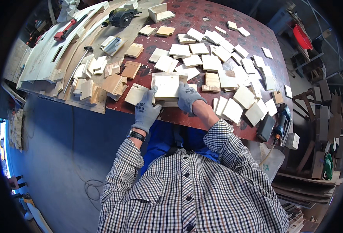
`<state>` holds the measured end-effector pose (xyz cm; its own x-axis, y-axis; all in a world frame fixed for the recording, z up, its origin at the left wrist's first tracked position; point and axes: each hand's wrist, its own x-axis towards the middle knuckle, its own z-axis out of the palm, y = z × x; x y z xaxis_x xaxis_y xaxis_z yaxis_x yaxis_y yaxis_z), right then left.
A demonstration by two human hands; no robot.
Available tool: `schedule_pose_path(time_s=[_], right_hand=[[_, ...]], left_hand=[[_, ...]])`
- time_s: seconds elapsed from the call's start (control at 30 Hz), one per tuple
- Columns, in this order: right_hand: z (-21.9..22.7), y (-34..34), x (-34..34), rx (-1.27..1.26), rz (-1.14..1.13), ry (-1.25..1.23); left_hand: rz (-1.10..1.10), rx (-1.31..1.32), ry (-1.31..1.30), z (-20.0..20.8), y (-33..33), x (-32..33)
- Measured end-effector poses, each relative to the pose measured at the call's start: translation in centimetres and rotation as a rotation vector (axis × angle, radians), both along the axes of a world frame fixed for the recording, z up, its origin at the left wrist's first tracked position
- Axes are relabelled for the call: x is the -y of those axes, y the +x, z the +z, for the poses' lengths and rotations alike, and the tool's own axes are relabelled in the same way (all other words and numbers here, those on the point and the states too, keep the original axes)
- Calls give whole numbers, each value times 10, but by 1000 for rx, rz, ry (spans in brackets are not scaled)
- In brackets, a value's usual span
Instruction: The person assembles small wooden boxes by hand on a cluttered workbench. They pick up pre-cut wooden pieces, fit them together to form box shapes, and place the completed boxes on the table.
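Close to the table's near edge, a pale wooden piece [166,84] lies between my two gloved hands. It has a square flat face with raised edges showing behind it, like a shallow box; its underside is hidden. My left hand [145,111] grips its left near corner, thumb along the side. On the opposite side my right hand [188,98] closes round the right edge with the thumb on top. Left of the piece, a loose square board [136,94] lies close to my left fingers. Many square wooden pieces [211,62] are spread behind and to the right.
The dark red table [187,19] carries a black power tool [284,116] at the right edge, beside a dark case [266,127]. On the left stand a hammer [88,49], a circular saw [121,18], a red-handled tool [65,31] and stacked wooden offcuts [115,84].
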<state>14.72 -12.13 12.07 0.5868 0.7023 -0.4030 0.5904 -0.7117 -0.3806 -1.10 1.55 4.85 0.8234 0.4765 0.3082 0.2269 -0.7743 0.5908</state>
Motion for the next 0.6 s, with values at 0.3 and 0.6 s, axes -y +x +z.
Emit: schedule_pose_path(time_s=[0.3, 0.6], right_hand=[[-34, 10, 31, 45, 71, 231], [-25, 13, 36, -10, 42, 233]], left_hand=[[10, -104, 30, 20, 10, 2], [-113, -129, 90, 25, 14, -2]])
